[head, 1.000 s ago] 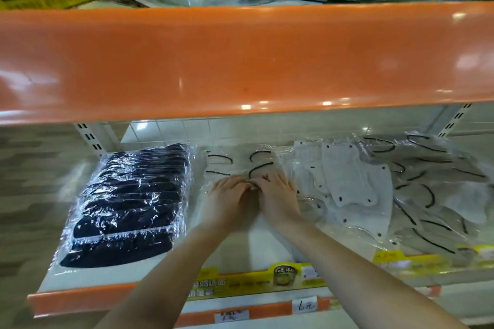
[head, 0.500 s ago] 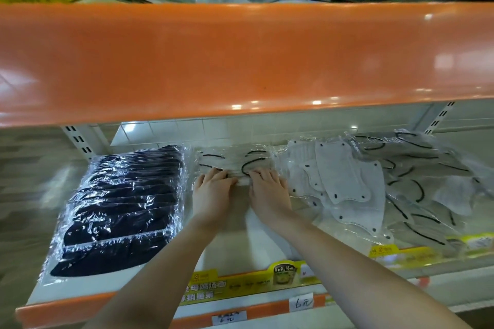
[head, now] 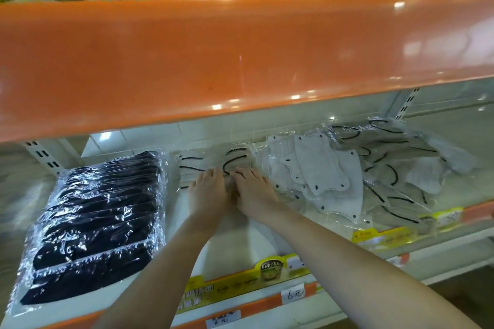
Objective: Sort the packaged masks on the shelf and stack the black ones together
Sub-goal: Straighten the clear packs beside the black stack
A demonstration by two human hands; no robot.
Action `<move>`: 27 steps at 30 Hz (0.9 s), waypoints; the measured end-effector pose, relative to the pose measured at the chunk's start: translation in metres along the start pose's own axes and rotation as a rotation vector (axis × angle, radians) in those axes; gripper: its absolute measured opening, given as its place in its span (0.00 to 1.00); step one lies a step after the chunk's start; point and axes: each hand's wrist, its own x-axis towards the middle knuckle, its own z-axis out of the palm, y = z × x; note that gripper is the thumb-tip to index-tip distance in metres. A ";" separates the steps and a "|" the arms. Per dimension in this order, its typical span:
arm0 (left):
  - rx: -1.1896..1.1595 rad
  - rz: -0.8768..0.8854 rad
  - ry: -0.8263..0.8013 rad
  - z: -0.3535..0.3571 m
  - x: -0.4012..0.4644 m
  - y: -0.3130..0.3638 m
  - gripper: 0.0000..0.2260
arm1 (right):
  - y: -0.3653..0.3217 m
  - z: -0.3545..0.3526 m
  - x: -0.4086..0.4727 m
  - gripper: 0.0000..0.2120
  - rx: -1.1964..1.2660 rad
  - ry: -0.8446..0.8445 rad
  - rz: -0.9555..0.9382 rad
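Observation:
A row of black masks (head: 96, 216) in clear wrap lies stacked in overlapping layers at the left of the white shelf (head: 240, 238). Just right of it sits a pack of pale masks with black ear loops (head: 213, 161). My left hand (head: 209, 195) and my right hand (head: 252, 193) lie side by side on the near edge of that pack, fingers stretched flat and pressing on it. What is under my palms is hidden.
Loose packs of white masks (head: 318, 171) and grey masks with black loops (head: 401, 163) sprawl at the right. A wide orange shelf lip (head: 240, 56) hangs low overhead. Yellow price labels (head: 240, 280) run along the shelf's front edge.
Both hands have slid slightly farther back on the pale pack and stay together. The view has shifted a little; the black stack has not moved.

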 end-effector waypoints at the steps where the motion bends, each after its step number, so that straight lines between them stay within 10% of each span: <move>1: 0.001 0.015 0.010 0.000 -0.001 0.005 0.12 | 0.000 -0.003 0.001 0.24 0.023 -0.017 -0.001; 10: -0.198 0.158 0.144 0.009 -0.016 0.069 0.11 | 0.040 -0.038 -0.028 0.16 0.106 0.260 0.084; 27: -0.023 0.431 -0.124 0.066 -0.042 0.223 0.25 | 0.206 -0.085 -0.105 0.18 -0.050 0.434 0.479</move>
